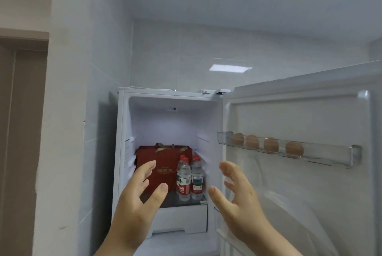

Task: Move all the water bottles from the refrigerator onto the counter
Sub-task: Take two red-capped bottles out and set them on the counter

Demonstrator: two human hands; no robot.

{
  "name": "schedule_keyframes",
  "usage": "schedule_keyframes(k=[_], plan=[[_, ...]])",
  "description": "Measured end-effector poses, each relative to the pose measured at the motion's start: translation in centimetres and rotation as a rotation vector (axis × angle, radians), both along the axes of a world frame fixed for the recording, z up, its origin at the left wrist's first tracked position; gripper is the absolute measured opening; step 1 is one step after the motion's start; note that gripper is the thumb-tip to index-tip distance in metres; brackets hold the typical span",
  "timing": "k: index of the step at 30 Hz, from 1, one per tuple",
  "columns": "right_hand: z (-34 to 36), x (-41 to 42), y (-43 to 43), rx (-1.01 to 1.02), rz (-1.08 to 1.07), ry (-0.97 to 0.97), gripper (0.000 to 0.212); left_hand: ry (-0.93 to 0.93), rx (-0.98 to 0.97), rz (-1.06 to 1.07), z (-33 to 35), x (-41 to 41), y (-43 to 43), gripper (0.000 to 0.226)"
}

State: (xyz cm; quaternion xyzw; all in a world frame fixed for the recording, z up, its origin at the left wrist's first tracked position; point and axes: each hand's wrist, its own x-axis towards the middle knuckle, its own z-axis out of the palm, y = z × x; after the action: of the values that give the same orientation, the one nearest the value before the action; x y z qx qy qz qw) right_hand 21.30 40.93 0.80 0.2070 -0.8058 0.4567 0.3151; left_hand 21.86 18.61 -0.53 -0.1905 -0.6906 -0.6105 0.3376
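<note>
Down at six o'clock, both hands are up in front of the open fridge (165, 98). Left hand (134, 200) sits at seven o'clock, fingers spread wide, palm turned inward, grip wide open and holding nothing. Right hand (239, 198) mirrors it at five o'clock, fingers splayed, thumb out, also empty. Neither hand touches anything; they hover short of the shelf (186, 202), one on each side of it.

Inside the fridge, on that dark shelf, the bottles (189, 177) stand upright in a tight cluster at the right end, red caps, red and green labels. Two are plain at the front; more red caps peek from behind, but how many stand there I cannot tell. Touching them or just beside them at nine o'clock is a red box (163, 164) with gold lettering and a ribbon handle on top, filling the left of the shelf. The left hand's fingers overlap the box from this angle.

Below the shelf, a white drawer (179, 220), contents hidden.

Over at three o'clock, the door (299, 115) hangs open. Its clear rack (330, 156) holds four brown eggs (270, 144) in a row, spaced apart.
</note>
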Motion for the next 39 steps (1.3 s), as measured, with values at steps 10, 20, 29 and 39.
schedule_keyframes(k=[10, 20, 29, 39], plan=[[-2.4, -16.8, -4.2, -0.244, 0.011, -0.124, 0.055, -0.134, -0.060, 0.023, -1.7, -15.4, -0.6, 0.052], [-5.9, -35.0, -6.7, -0.461, -0.211, -0.271, 0.052, -0.355, -0.092, -0.001, -7.8, -39.1, 0.2, 0.052], [-4.7, -39.9, -7.2, -0.348, -0.223, -0.267, 0.036, -0.455, -0.175, 0.054, -7.8, -46.3, 1.7, 0.081], [-7.3, -49.1, -7.9, -0.285, -0.500, -0.374, 0.060, -0.534, -0.288, 0.100, -12.6, -54.7, 4.2, 0.076]])
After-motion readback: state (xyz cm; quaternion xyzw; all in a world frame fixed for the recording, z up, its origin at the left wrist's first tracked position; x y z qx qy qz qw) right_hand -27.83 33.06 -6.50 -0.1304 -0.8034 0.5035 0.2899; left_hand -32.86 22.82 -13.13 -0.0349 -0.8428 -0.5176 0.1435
